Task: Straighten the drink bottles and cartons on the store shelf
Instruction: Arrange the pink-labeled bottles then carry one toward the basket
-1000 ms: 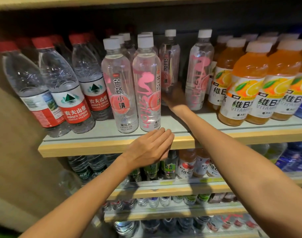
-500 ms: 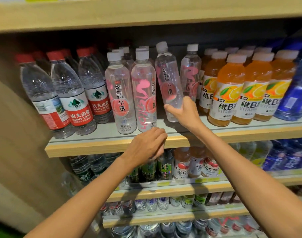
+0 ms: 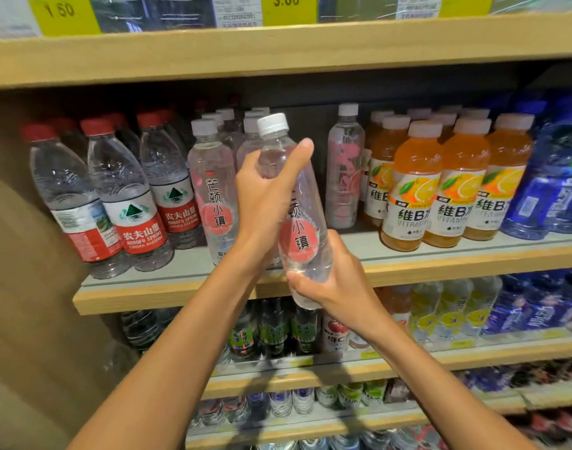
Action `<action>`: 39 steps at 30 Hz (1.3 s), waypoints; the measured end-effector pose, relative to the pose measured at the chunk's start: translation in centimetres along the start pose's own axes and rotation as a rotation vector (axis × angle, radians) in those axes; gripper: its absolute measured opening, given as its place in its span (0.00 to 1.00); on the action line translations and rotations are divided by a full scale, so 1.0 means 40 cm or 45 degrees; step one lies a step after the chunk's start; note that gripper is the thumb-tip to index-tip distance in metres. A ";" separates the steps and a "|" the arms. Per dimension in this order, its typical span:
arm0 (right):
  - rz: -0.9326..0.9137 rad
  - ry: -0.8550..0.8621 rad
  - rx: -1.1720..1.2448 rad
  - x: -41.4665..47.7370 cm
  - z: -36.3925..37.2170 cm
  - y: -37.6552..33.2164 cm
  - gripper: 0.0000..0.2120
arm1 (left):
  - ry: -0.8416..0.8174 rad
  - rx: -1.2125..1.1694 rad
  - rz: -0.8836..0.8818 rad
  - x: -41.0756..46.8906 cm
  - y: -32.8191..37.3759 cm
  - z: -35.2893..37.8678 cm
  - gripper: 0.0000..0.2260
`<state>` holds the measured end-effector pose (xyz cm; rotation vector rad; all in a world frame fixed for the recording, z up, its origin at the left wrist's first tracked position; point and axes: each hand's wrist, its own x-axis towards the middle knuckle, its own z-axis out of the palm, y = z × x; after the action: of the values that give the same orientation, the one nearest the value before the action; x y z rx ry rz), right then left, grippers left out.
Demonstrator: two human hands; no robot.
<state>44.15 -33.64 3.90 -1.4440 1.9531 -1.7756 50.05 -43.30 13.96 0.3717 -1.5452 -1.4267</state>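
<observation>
Head view: a person stands at a store shelf (image 3: 440,261) of drinks, holding one clear peach-label bottle (image 3: 305,241) in the air in front of it, off the shelf and tilted with its white cap leaning left. The left hand (image 3: 265,196) wraps the upper body, fingers curled around it and thumb lying up along the side. The right hand (image 3: 336,284) grips the base from below, fingers closed round it. The bottle is capped and looks full of clear liquid.

The step in hand seems to be repositioning this one bottle. Next it likely needs to go down upright at the shelf front, label outward, probably in the gap between a matching peach-label bottle on the shelf (image 3: 213,196) and a lone pink-printed bottle (image 3: 344,177); the hands hide part of that gap.

To the left, red-capped Nongfu Spring water bottles (image 3: 138,203) hold clear water and appear to lean left. To the right, orange vitamin drink bottles (image 3: 411,190) stand in neat rows, filled nearly to the neck, then blue bottles (image 3: 551,190). All caps look sealed. Lower shelves carry more bottles, too small to identify.
</observation>
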 end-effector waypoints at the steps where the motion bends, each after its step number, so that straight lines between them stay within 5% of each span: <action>1: -0.009 0.002 0.012 -0.001 0.005 -0.004 0.20 | 0.017 -0.017 0.013 0.000 0.004 0.003 0.11; 9: 0.086 -0.184 0.417 0.032 -0.014 -0.012 0.28 | -0.030 -0.163 -0.089 0.033 0.051 0.008 0.05; 15: 0.360 -0.782 1.141 0.059 -0.035 0.000 0.34 | -0.722 -0.648 -0.371 0.086 0.041 -0.011 0.16; 20: 0.337 -0.822 1.269 0.060 -0.013 -0.002 0.33 | -1.078 -0.971 -0.501 0.092 0.012 0.004 0.21; 25: 0.264 -0.525 0.976 0.051 -0.026 -0.002 0.31 | -0.841 -0.587 -0.405 0.091 -0.001 -0.012 0.30; 29: 0.218 -0.189 0.692 0.046 -0.042 -0.004 0.25 | -0.440 -0.003 -0.102 0.071 -0.006 -0.024 0.13; 31: 0.150 -0.036 0.551 0.047 -0.039 -0.007 0.16 | -0.268 0.171 0.068 0.057 -0.003 -0.023 0.13; 34: 0.064 0.179 0.339 0.047 -0.018 -0.012 0.14 | -0.083 0.285 0.215 0.037 0.001 -0.002 0.16; 39: 0.037 0.341 -0.091 0.026 0.020 -0.024 0.24 | 0.039 0.209 0.130 0.010 0.004 0.062 0.24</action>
<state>44.63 -34.79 4.95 -1.2436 2.1709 -1.9947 47.95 -42.09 14.67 0.4047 -1.6376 -1.2144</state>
